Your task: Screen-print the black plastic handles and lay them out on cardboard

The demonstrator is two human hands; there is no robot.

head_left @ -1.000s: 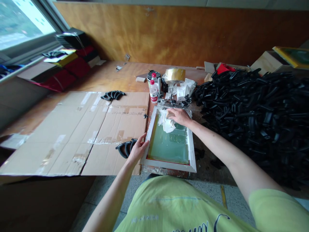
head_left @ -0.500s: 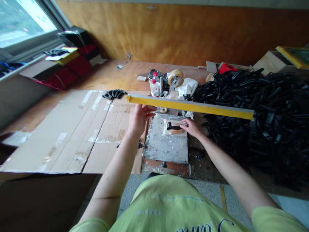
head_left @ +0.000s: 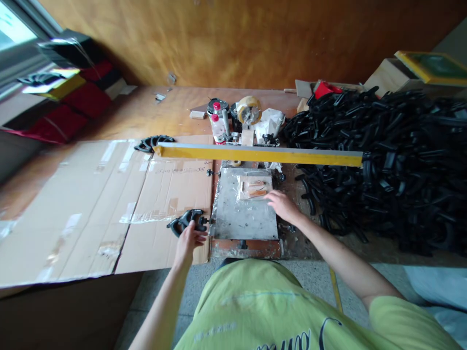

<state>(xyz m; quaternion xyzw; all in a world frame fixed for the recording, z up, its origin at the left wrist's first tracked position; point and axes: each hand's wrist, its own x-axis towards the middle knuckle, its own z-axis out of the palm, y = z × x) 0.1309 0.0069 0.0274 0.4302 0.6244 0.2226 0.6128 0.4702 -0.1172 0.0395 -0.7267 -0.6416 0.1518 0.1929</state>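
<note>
My left hand [head_left: 188,239] is at the near edge of the cardboard, its fingers against a small stack of black plastic handles [head_left: 187,220]. My right hand [head_left: 282,205] rests at the right side of a flat scuffed metal plate [head_left: 229,214], empty and close to a taped patch holding a small orange-and-black piece [head_left: 255,187]. A long yellow-and-grey bar [head_left: 259,154] crosses the view above the plate, touched by neither hand. Its supports are hidden.
A huge heap of black plastic handles [head_left: 375,155] fills the right side. Flattened cardboard [head_left: 91,209] covers the wooden table's left part. Bottles [head_left: 218,127], a tape roll [head_left: 249,110] and white plastic [head_left: 268,126] stand behind the plate. Red packages [head_left: 87,99] lie by the window.
The white-framed green screen no longer lies on the plate, and the cloth is gone from my right hand. My left hand has dropped from the bar to the black handles. The view has shifted slightly.
</note>
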